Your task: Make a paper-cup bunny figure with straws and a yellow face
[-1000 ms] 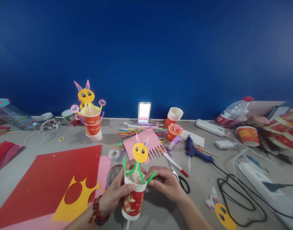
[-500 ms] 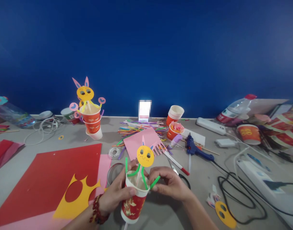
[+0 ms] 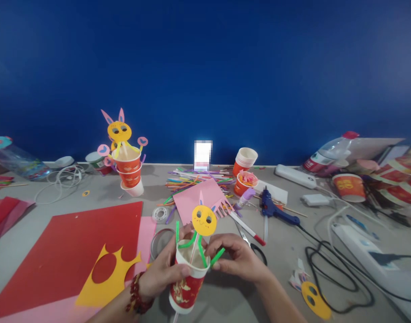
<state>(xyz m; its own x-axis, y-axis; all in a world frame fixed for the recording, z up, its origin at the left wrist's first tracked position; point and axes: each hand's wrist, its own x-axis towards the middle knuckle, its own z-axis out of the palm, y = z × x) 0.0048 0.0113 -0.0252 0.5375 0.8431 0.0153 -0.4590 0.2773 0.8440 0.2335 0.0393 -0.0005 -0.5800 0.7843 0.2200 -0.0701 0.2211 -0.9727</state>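
Observation:
My left hand [image 3: 168,267] is wrapped round a red and white paper cup [image 3: 187,291], which leans a little. A yellow paper rabbit face [image 3: 204,220] with pink ears rises from the cup on a thin straw, and a straw end sticks out below the base. Bent green straws [image 3: 188,242] hang over the rim on both sides. The fingers of my right hand [image 3: 234,258] pinch the right green straw [image 3: 218,257] where it crosses the rim. Part of that grip is hidden behind the cup's edge.
Red card [image 3: 91,237] and a yellow paper offcut [image 3: 91,287] lie left. Behind stand a finished cup rabbit [image 3: 129,168], pink paper [image 3: 195,199] and many straws. To the right are scissors [image 3: 255,249], a blue glue gun [image 3: 279,211], cables and a second rabbit face [image 3: 315,300].
Hardly anything differs. The fingers of my right hand have shifted very slightly at the green straw; the cup stays in my left hand.

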